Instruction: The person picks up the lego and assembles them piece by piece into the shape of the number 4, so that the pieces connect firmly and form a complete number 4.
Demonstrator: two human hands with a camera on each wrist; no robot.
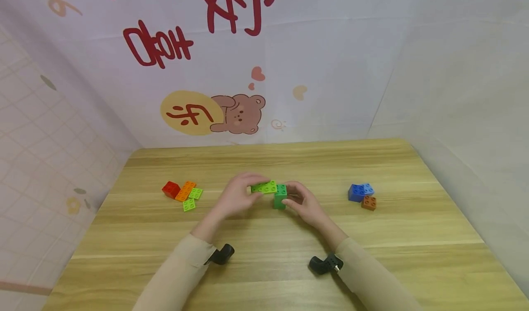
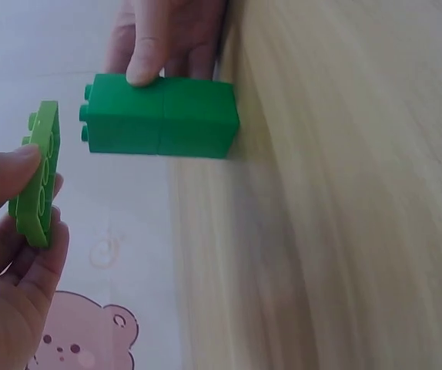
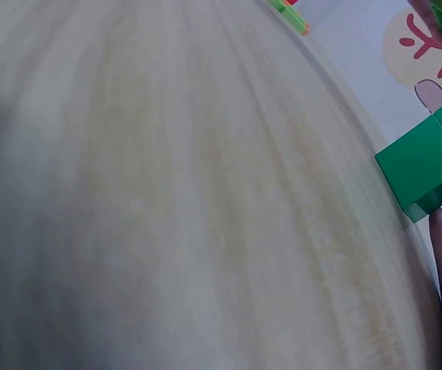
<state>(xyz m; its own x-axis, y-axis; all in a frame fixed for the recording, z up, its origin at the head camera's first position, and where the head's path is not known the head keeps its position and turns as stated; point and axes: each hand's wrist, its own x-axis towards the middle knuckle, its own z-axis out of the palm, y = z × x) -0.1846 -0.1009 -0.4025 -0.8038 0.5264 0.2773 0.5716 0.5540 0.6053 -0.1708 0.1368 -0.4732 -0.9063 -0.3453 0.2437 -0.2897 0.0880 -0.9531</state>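
Note:
My left hand (image 1: 236,196) pinches a light green building plate (image 1: 267,188) between thumb and fingers. The plate (image 2: 42,173) is thin, studded on one face and hollow on the other. Just to its right stand two dark green bricks (image 1: 280,201), stacked upright on the table with studs on top. My right hand (image 1: 306,204) holds this stack from the right side, thumb at its front. In the left wrist view a seam shows between the two bricks (image 2: 158,116), and a gap separates their studs from the plate. The right wrist view catches only the stack's lower part (image 3: 425,158).
On the left of the wooden table (image 1: 264,274) lie a red brick (image 1: 171,189), an orange plate (image 1: 186,191) and two small light green plates (image 1: 196,193). A blue brick (image 1: 356,192), a light blue piece (image 1: 368,189) and a brown piece (image 1: 369,203) sit at the right. A printed cloth (image 1: 322,63) hangs behind.

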